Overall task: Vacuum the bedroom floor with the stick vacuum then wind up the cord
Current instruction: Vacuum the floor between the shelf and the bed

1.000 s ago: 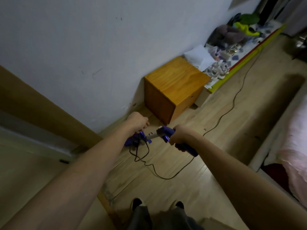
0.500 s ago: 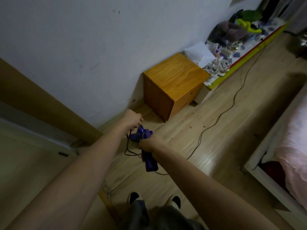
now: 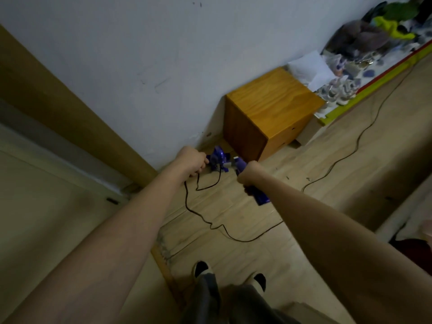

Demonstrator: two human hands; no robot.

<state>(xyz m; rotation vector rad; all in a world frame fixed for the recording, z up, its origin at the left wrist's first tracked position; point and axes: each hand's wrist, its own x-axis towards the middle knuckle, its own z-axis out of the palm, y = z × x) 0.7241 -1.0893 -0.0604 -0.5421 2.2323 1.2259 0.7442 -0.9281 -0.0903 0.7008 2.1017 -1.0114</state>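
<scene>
The purple stick vacuum (image 3: 219, 161) stands on the wooden floor near the wall, seen from above. My right hand (image 3: 249, 175) is closed around its purple handle (image 3: 259, 196). My left hand (image 3: 192, 161) is beside the vacuum body, pinching the black cord (image 3: 217, 226). A short loop hangs from that hand. The rest of the cord trails over the floor in front of my feet and runs off to the right, towards the far wall.
A wooden cabinet (image 3: 268, 111) stands against the white wall just behind the vacuum. Beyond it a low shelf (image 3: 364, 73) holds clothes, paper and small items. A bed edge (image 3: 402, 220) lies on the right, a door frame (image 3: 70, 113) on the left.
My right hand has swung the handle back to the right, away from my left hand. The cord loop under my left hand hangs longer, and more slack lies on the floor.
</scene>
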